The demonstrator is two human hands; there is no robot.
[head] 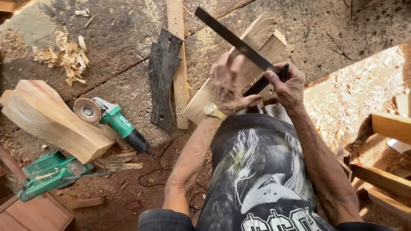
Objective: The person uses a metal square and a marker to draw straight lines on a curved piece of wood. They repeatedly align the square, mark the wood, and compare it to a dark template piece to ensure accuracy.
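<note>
A pale shaped wooden piece (257,38) leans across the worn workbench (115,47). My left hand (227,83) lies on it, pressing a dark metal square (233,39) against the wood. My right hand (289,85) grips the square's corner and pinches a dark pencil-like marker (284,72). A gold watch (212,111) sits on my left wrist.
A dark flat template (162,79) and a thin wood strip (177,64) lie left of the piece. A green angle grinder (112,121), a large wood block (51,117) and a green power tool (49,173) are at the left. Shavings and sawdust cover the ground; planks stand at the right.
</note>
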